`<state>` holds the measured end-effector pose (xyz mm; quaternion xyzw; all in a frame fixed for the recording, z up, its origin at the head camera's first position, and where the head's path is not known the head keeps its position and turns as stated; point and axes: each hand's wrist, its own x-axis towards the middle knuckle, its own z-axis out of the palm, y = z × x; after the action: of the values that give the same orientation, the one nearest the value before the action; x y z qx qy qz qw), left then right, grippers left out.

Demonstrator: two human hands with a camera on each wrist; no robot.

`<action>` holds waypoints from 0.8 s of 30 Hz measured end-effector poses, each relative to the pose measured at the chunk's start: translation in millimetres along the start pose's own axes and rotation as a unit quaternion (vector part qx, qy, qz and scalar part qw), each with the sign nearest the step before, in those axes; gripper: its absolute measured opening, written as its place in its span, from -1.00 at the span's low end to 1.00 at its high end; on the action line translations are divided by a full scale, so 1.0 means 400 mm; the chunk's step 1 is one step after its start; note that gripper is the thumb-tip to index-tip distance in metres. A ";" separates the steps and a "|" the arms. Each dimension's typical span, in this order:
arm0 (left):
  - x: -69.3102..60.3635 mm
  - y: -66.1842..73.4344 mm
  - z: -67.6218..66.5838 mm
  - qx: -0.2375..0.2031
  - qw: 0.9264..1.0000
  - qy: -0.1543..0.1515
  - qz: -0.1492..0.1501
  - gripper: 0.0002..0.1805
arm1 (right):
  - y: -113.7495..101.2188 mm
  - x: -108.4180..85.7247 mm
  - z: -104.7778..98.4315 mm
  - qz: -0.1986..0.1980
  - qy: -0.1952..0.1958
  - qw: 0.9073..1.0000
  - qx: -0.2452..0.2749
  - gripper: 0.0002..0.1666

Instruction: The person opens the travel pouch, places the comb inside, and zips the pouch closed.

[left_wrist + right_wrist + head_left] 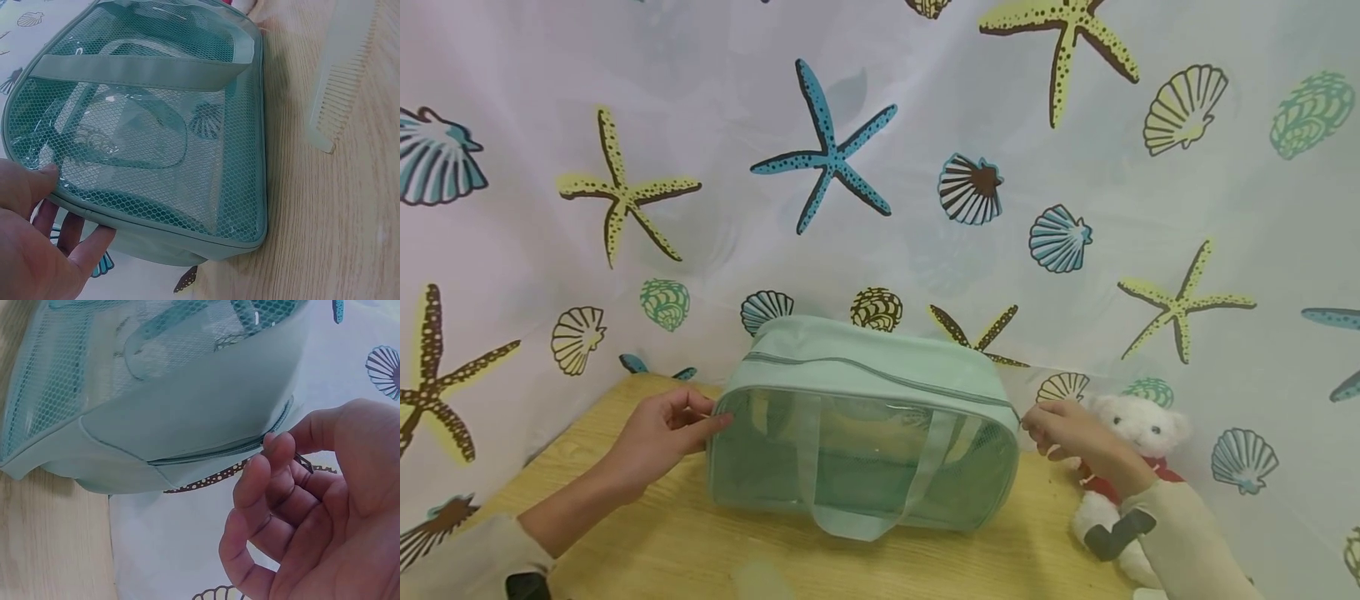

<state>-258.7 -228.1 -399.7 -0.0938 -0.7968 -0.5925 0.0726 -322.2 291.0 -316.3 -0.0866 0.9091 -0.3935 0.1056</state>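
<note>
A mint-green bag with clear mesh-backed sides and two strap handles stands upright on the wooden table. At its left end the left hand grips the upper edge, thumb on the front and fingers behind, as the left wrist view also shows. The right hand is at the bag's upper right corner; in the right wrist view its thumb and index finger pinch the end of the zipper, a small dark pull showing beside them. The zipper line runs along the top and appears closed.
A white plush bear with a red garment sits behind the right forearm. A pale comb lies on the table in front of the bag. Behind hangs a white cloth printed with starfish and shells.
</note>
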 end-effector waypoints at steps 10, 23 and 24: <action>-0.009 0.014 -0.003 -0.003 1.000 0.002 -0.001 -0.72 | -0.019 0.005 -0.014 -0.021 0.003 0.999 -0.025 -0.69; -0.008 0.002 -0.002 0.005 1.000 0.018 0.013 -0.70 | -0.074 -0.001 -0.024 -0.058 -0.005 0.997 -0.060 -0.64; -0.008 0.004 -0.001 0.003 1.000 0.016 0.015 -0.70 | -0.076 -0.002 -0.025 -0.055 -0.004 0.997 -0.059 -0.65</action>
<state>-255.2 -228.3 -398.9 -0.0954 -0.7960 -0.5902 0.0947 -321.9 277.6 -287.2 -0.1439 0.9242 -0.3440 0.0827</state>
